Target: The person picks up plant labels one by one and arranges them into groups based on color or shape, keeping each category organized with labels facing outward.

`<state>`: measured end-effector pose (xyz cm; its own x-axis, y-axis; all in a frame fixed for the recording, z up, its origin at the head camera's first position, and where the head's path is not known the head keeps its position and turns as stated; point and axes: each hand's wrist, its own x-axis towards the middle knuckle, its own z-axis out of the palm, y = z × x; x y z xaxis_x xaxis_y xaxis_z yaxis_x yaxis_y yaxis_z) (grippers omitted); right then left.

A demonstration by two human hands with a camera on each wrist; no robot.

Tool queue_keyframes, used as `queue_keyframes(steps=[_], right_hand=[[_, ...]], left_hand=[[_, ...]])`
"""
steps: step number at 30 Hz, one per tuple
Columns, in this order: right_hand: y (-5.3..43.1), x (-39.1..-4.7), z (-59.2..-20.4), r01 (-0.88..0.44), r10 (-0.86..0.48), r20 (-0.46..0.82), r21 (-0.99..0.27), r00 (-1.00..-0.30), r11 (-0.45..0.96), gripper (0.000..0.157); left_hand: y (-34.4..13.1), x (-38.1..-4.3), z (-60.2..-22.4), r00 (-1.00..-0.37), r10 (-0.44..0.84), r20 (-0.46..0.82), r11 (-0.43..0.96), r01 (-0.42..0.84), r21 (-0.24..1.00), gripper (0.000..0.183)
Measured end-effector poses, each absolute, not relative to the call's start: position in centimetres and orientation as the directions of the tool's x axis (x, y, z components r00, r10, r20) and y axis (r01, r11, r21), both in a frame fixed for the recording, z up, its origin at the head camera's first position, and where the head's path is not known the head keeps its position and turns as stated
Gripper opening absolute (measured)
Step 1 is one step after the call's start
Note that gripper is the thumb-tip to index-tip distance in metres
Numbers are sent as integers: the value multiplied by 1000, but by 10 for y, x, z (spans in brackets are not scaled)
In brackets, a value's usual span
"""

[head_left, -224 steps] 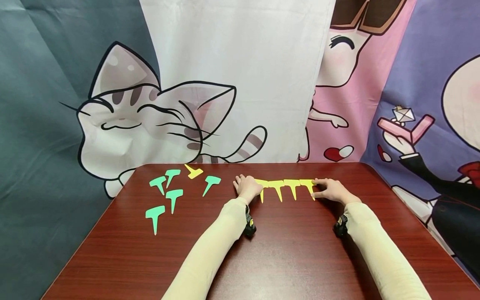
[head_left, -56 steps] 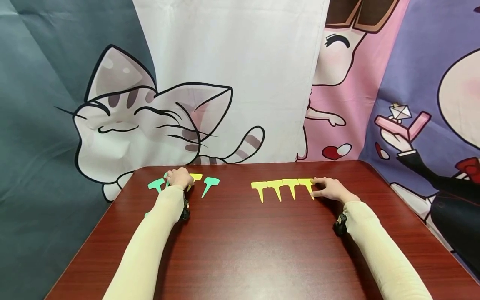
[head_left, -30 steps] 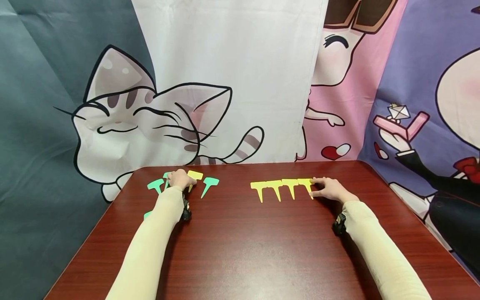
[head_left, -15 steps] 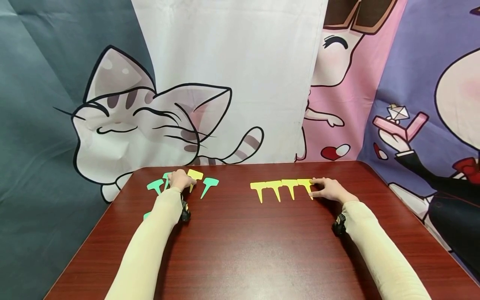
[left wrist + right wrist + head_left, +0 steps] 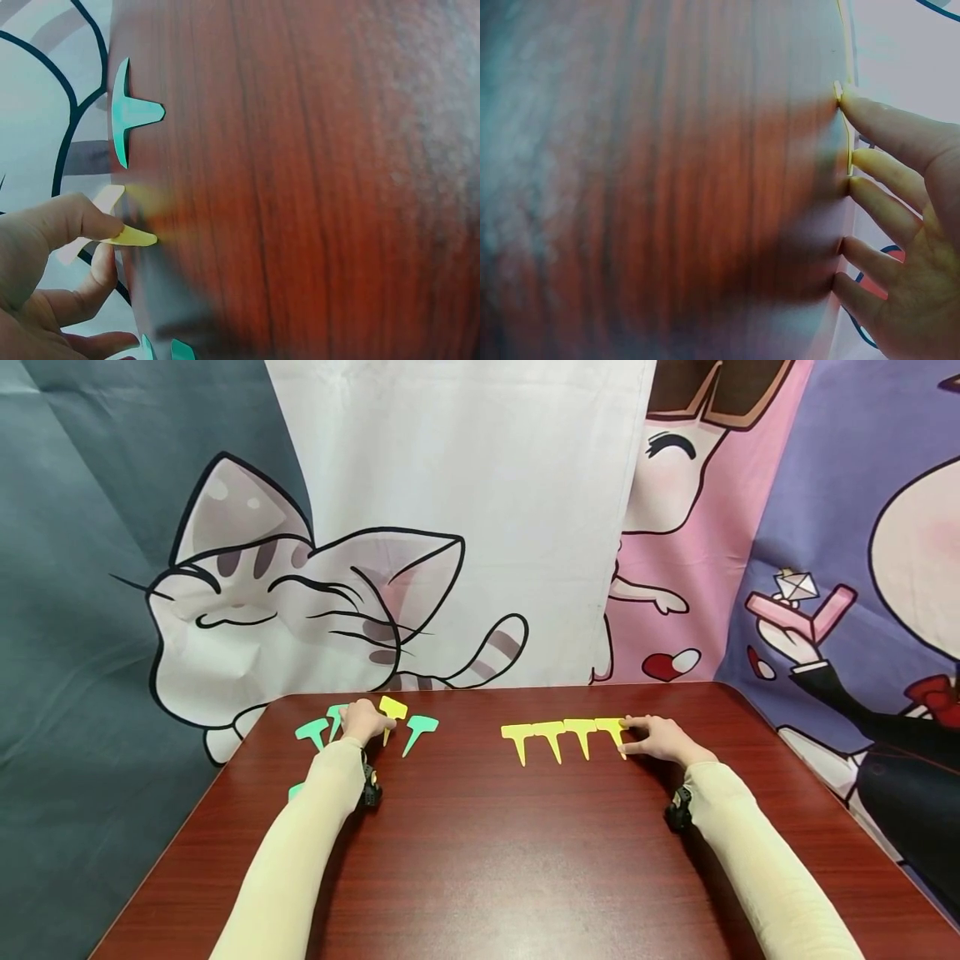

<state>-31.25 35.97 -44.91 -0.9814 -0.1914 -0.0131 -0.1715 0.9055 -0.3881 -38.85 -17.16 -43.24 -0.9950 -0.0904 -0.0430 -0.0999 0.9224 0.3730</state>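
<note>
My left hand (image 5: 363, 721) pinches a yellow T-shaped plant label (image 5: 393, 707) between thumb and forefinger, at the far left of the table. In the left wrist view the grip is on the narrow stem (image 5: 139, 237), whose tip points toward the tabletop. Further right, a row of yellow plant labels (image 5: 551, 728) lies head to head, stems toward me. At its right end my right hand (image 5: 663, 737) rests with spread, extended fingers, thumb and forefinger touching the last yellow label (image 5: 609, 724).
Several green plant labels lie around my left hand: one to its right (image 5: 421, 727), others to its left (image 5: 311, 732). My left sleeve (image 5: 300, 835) partly covers another green label (image 5: 297, 791). A cartoon-printed cloth (image 5: 480, 460) hangs behind the table's far edge.
My left hand has left the row's left end and moved left to the loose yellow label, which has turned stem toward me and is now pinched. My right hand has stayed put.
</note>
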Motion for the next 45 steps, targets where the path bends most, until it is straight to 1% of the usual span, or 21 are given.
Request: queue_keyframes(steps=[5, 13, 21, 25, 29, 39, 45], right_hand=[[359, -313, -449, -173, -194, -18, -383, -981, 907, 71], [358, -314, -448, -172, -195, -19, -392, -981, 904, 70], [357, -312, -447, -176, -200, -22, -389, -979, 904, 70], [357, -311, -446, -190, -211, -10, -400, -977, 897, 73], [357, -309, -444, -209, -225, 8, -405, -974, 890, 76], [358, -311, -446, -181, -204, -20, -384, -979, 905, 70], [358, -312, -448, -186, -209, -18, -391, -978, 901, 70]], left_hand=[[-172, -388, -431, -996, -86, -40, 915, -95, 393, 33], [-169, -387, -428, -996, -79, -49, 919, -92, 383, 32], [-164, -380, -424, -997, -82, -6, 905, -77, 419, 29], [-161, -378, -420, -997, -79, 23, 892, -60, 448, 29], [-158, -377, -419, -997, -67, 33, 893, -46, 447, 28], [-154, -368, -421, -996, -26, 85, 885, 16, 465, 32], [-149, -362, -422, -996, -5, 94, 871, 42, 489, 33]])
